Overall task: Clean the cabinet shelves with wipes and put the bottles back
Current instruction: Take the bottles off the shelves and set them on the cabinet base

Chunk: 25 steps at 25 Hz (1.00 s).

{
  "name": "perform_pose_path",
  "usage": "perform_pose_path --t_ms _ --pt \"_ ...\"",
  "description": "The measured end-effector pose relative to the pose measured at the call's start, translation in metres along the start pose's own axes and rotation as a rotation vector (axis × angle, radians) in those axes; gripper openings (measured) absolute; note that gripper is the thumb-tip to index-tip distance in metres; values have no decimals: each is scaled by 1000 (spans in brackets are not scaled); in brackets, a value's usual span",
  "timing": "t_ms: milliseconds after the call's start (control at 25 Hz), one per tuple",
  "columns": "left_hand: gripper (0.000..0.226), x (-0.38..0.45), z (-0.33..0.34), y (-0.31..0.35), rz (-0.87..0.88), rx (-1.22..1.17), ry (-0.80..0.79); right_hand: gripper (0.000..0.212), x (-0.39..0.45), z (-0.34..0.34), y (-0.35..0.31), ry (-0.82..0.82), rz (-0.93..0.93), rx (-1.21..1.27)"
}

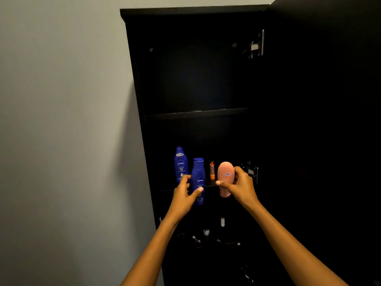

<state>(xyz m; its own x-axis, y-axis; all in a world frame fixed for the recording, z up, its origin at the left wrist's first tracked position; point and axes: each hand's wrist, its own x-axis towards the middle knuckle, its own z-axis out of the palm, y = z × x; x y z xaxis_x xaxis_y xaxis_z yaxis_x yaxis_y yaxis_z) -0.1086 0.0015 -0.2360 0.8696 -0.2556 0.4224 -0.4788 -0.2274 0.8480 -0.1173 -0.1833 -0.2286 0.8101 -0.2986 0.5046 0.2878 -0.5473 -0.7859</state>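
Blue bottle [198, 180] pinched in the left hand [185, 196], pink bottle [225, 178] pinched by right hand [240, 186] fingers [221, 183]: 2 held upright, probably for the shelf [165, 190] just beyond.

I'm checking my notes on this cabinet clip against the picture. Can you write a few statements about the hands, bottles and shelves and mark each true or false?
1. The left hand grips a dark blue plastic lotion bottle. True.
2. The right hand is empty. False: it holds a pink rounded bottle with a small red-edged label.
3. A taller dark blue lotion bottle stands on the black shelf behind the held one. True.
4. The upper black shelf is full of bottles. False: no bottles show on it.
5. A small orange bottle stands between the two held bottles, farther back. True.
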Motion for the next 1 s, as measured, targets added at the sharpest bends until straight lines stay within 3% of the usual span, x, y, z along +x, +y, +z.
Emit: perform_pose_path --t_ms 240,720,1000 --pt "34 -26 27 -47 -142 0 -70 57 -34 16 57 -99 185 -83" --pt "37 -117 85 -225 -504 78 -158 51 -136 95 218 -340 569 -311" --pt "40 -115 101 -310 -612 72 -195 40 -148 162 296 -531 631 -347"
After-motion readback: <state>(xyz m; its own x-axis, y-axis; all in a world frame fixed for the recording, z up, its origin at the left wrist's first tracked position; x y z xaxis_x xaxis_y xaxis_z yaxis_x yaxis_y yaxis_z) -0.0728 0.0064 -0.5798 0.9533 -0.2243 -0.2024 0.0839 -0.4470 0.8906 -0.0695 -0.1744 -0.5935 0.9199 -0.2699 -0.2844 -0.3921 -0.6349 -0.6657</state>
